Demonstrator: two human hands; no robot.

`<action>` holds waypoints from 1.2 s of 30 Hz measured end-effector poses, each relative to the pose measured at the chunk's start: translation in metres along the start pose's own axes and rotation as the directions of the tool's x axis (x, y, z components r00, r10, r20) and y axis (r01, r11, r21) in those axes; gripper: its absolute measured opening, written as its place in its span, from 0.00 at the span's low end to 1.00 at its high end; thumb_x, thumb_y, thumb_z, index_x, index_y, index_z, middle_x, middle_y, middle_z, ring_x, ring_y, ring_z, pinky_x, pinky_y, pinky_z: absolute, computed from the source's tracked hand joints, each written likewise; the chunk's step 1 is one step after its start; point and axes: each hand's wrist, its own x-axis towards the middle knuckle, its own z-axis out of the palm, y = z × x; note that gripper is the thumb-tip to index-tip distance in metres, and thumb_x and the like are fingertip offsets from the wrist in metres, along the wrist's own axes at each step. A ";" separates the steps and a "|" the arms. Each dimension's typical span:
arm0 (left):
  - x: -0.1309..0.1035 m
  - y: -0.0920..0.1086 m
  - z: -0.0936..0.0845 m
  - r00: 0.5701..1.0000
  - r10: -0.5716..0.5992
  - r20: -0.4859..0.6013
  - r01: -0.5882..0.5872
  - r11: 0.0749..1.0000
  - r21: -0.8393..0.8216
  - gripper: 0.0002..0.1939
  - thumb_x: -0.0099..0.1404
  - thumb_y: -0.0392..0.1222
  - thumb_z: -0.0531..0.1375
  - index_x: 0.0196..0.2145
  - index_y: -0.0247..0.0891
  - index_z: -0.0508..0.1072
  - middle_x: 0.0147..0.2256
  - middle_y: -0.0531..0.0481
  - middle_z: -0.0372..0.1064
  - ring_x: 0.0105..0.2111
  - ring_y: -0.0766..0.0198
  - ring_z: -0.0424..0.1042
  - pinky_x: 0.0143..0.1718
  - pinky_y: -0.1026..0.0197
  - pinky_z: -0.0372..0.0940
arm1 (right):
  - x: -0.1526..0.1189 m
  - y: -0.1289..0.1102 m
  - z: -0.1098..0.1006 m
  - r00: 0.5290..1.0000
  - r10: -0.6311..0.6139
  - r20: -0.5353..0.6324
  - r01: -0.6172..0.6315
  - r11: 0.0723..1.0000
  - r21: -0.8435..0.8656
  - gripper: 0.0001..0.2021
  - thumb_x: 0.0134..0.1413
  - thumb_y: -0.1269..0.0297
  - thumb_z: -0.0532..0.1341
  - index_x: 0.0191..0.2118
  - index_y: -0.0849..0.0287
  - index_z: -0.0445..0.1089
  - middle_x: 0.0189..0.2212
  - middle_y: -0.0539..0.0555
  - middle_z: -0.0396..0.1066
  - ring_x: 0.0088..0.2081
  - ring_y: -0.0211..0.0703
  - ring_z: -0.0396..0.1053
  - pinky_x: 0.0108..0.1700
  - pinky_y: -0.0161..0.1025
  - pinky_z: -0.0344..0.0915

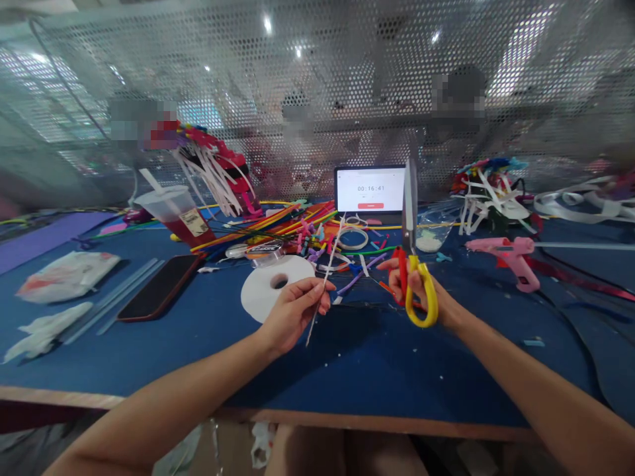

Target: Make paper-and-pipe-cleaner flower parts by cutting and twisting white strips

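My left hand point(300, 307) pinches a thin white strip point(331, 258) that stands up at a slant, its lower end hanging below my fingers. Scissors point(421, 294) with one yellow and one red handle are in my right hand point(397, 277), blades pointing up. Its fingers are around the handles, and the blades look nearly closed. Behind my left hand lies a white ribbon roll point(258, 284) with a dark centre hole. Beyond both hands is a pile of pipe cleaners point(278, 221) and small coloured twisted pieces point(312, 241).
A tablet point(370, 188) showing a timer stands at the back. On the left are a drink cup point(176, 211), a phone point(161, 287), glue sticks point(112, 297) and a packet point(69, 274). A pink glue gun point(516, 254) with its cord lies right. Perforated metal point(317, 86) rises behind.
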 end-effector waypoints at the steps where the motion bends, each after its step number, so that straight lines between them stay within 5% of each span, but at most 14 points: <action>1: 0.000 0.000 0.001 1.000 -0.014 0.015 0.014 1.000 -0.004 0.08 0.55 0.40 0.62 0.31 0.31 0.74 0.20 0.52 0.66 0.21 0.75 0.63 0.24 0.71 0.58 | 0.000 0.001 0.005 0.999 -0.007 0.039 0.000 0.982 0.189 0.35 0.52 0.36 0.36 0.48 0.59 0.59 0.20 0.48 0.60 0.21 0.38 0.61 0.25 0.37 0.58; 5: -0.001 -0.002 0.005 0.997 -0.062 0.034 0.063 0.998 -0.010 0.09 0.55 0.40 0.63 0.31 0.31 0.73 0.23 0.50 0.70 0.22 0.72 0.68 0.28 0.70 0.62 | -0.001 -0.003 0.016 0.993 0.033 0.111 -0.086 0.856 0.510 0.36 0.50 0.34 0.39 0.47 0.61 0.60 0.20 0.47 0.57 0.22 0.37 0.59 0.27 0.38 0.60; 11: 0.003 -0.003 0.001 0.999 -0.031 -0.014 0.031 0.998 -0.050 0.10 0.51 0.42 0.65 0.28 0.33 0.71 0.29 0.46 0.74 0.30 0.64 0.74 0.37 0.62 0.67 | -0.005 -0.006 0.012 0.990 0.041 0.135 -0.105 0.854 0.510 0.29 0.51 0.38 0.46 0.45 0.60 0.61 0.20 0.45 0.56 0.21 0.35 0.56 0.26 0.36 0.58; 17: 0.003 0.001 -0.001 0.992 0.091 -0.087 -0.095 0.995 -0.033 0.06 0.51 0.39 0.65 0.26 0.33 0.73 0.27 0.52 0.70 0.24 0.74 0.66 0.28 0.71 0.62 | -0.006 -0.004 0.014 0.979 0.054 0.196 -0.151 0.842 0.518 0.28 0.51 0.39 0.46 0.44 0.60 0.60 0.20 0.45 0.56 0.21 0.36 0.60 0.26 0.37 0.60; 20: 0.002 0.004 0.000 0.988 0.135 -0.080 -0.134 0.991 0.012 0.07 0.52 0.39 0.65 0.28 0.33 0.73 0.25 0.52 0.69 0.23 0.73 0.65 0.25 0.70 0.61 | -0.006 -0.007 0.008 0.978 0.086 0.193 -0.150 0.924 0.352 0.28 0.48 0.39 0.50 0.45 0.59 0.59 0.23 0.47 0.60 0.26 0.40 0.65 0.28 0.38 0.62; 23: 0.000 0.007 0.001 0.978 0.200 -0.062 -0.197 0.979 0.051 0.06 0.53 0.38 0.64 0.29 0.33 0.73 0.25 0.51 0.69 0.24 0.73 0.66 0.26 0.69 0.61 | -0.006 -0.012 0.000 0.984 0.080 0.162 -0.082 0.997 0.006 0.31 0.43 0.39 0.55 0.47 0.58 0.57 0.29 0.52 0.64 0.31 0.44 0.67 0.31 0.40 0.62; 28: -0.002 0.011 0.001 0.982 0.185 -0.039 -0.185 0.983 0.000 0.08 0.53 0.37 0.64 0.32 0.35 0.70 0.25 0.52 0.69 0.24 0.72 0.67 0.26 0.68 0.62 | -0.006 -0.015 -0.006 0.988 0.086 0.125 -0.002 0.831 -0.556 0.37 0.36 0.40 0.61 0.49 0.61 0.57 0.28 0.55 0.69 0.29 0.50 0.68 0.29 0.40 0.59; 31: -0.001 0.013 -0.001 0.992 0.123 -0.021 -0.124 0.991 -0.043 0.08 0.52 0.38 0.64 0.30 0.34 0.69 0.25 0.51 0.70 0.24 0.72 0.68 0.27 0.68 0.63 | -0.005 -0.012 -0.005 0.989 0.060 0.137 0.048 0.736 -0.675 0.40 0.29 0.38 0.63 0.47 0.61 0.59 0.32 0.59 0.71 0.32 0.55 0.70 0.28 0.40 0.59; 36: 0.001 0.014 -0.003 0.995 0.101 0.024 -0.097 0.990 -0.105 0.07 0.52 0.37 0.63 0.28 0.33 0.69 0.23 0.51 0.70 0.22 0.71 0.68 0.25 0.69 0.63 | -0.004 -0.007 -0.006 0.970 0.072 0.234 0.115 0.710 -0.695 0.43 0.25 0.35 0.63 0.46 0.61 0.59 0.36 0.62 0.71 0.36 0.58 0.70 0.31 0.43 0.61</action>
